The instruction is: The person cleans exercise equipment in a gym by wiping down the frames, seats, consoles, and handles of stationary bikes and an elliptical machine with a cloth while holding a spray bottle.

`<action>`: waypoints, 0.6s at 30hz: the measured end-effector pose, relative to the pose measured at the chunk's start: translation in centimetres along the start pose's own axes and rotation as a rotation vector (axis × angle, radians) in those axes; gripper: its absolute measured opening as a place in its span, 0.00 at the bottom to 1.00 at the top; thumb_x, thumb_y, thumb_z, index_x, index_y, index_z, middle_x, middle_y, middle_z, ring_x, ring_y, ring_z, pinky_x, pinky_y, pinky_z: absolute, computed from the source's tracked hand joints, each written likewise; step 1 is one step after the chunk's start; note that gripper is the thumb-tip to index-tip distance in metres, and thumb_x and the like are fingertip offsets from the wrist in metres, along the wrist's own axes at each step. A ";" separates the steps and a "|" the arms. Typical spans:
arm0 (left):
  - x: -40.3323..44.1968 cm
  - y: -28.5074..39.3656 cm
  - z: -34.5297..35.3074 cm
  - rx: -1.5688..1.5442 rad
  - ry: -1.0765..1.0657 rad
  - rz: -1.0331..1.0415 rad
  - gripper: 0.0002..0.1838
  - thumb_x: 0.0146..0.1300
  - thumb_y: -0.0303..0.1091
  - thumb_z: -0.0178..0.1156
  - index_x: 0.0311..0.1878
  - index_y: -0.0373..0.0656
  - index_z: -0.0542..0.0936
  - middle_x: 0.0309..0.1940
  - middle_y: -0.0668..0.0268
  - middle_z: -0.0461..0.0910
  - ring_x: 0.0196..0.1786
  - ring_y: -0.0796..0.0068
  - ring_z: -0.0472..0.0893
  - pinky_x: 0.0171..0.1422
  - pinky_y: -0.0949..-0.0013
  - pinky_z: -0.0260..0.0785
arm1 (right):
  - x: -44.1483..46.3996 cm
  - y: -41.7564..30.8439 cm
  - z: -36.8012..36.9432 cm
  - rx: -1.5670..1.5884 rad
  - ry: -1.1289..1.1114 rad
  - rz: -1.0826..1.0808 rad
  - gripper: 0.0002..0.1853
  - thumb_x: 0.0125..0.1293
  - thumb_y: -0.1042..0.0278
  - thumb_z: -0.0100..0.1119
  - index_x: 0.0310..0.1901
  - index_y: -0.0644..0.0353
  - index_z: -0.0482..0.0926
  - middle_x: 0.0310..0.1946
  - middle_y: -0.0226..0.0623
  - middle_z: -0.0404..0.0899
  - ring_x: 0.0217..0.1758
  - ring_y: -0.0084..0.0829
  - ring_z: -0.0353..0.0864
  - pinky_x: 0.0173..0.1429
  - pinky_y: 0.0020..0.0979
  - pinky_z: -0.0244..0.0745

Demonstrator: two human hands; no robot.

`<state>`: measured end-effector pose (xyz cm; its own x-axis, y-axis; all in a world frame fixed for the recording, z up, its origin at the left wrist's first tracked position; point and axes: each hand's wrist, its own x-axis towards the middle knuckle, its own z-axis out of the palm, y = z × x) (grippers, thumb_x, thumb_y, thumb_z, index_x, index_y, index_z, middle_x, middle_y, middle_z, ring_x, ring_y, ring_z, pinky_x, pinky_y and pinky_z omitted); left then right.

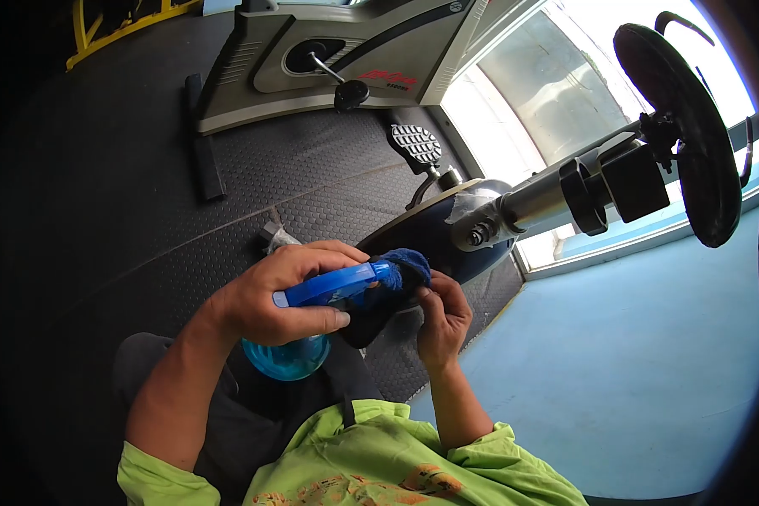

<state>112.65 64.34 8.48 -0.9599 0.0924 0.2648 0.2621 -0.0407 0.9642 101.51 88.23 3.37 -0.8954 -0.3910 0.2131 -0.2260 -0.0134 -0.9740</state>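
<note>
My left hand point(266, 291) is wrapped round a spray bottle with a blue trigger head point(333, 285) and clear blue liquid in its round lower part point(287, 359). The nozzle points right and touches a dark blue cloth point(407, 267). My right hand point(444, 319) pinches the edge of that cloth between thumb and fingers. Both hands are close together above my lap. Just beyond them stands an exercise bike with a dark body point(430, 229), a pedal point(417, 144) and a metal post point(557, 198).
A second, grey exercise bike point(253, 84) stands farther off, with its black foot bar point(204, 139) on the textured black floor mat point(169, 219). A large black rounded part point(683, 135) tops the near bike's post. A light blue wall point(607, 363) and window point(548, 84) lie right; a yellow frame point(126, 32) far left.
</note>
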 end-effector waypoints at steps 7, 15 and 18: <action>-0.3 1.3 -1.2 -0.285 0.084 0.087 0.30 0.40 0.28 0.70 0.54 0.38 0.81 0.55 0.52 0.77 0.58 0.57 0.79 0.66 0.59 0.70 | -0.7 1.5 -7.3 0.886 -0.066 0.373 0.17 0.65 0.71 0.48 0.53 0.65 0.75 0.47 0.47 0.81 0.51 0.42 0.81 0.61 0.44 0.74; 0.1 1.1 -0.5 -0.462 -0.011 0.161 0.34 0.36 0.25 0.71 0.55 0.39 0.80 0.53 0.46 0.77 0.57 0.52 0.79 0.64 0.52 0.72 | -7.1 10.9 -1.7 0.669 -0.027 0.799 0.23 0.65 0.63 0.49 0.59 0.65 0.72 0.56 0.51 0.76 0.62 0.49 0.73 0.69 0.50 0.64; 0.0 0.8 -1.3 -0.482 -0.066 0.099 0.33 0.37 0.26 0.72 0.55 0.37 0.81 0.53 0.47 0.78 0.58 0.54 0.79 0.65 0.54 0.70 | -4.4 9.6 -1.8 0.582 -0.037 0.725 0.25 0.65 0.60 0.50 0.61 0.64 0.70 0.58 0.51 0.74 0.64 0.50 0.70 0.70 0.51 0.61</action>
<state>112.77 62.96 9.26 -0.9201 0.1272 0.3706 0.2611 -0.5061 0.8220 102.56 91.44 -6.80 -0.7273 -0.5133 -0.4555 0.6212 -0.2102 -0.7550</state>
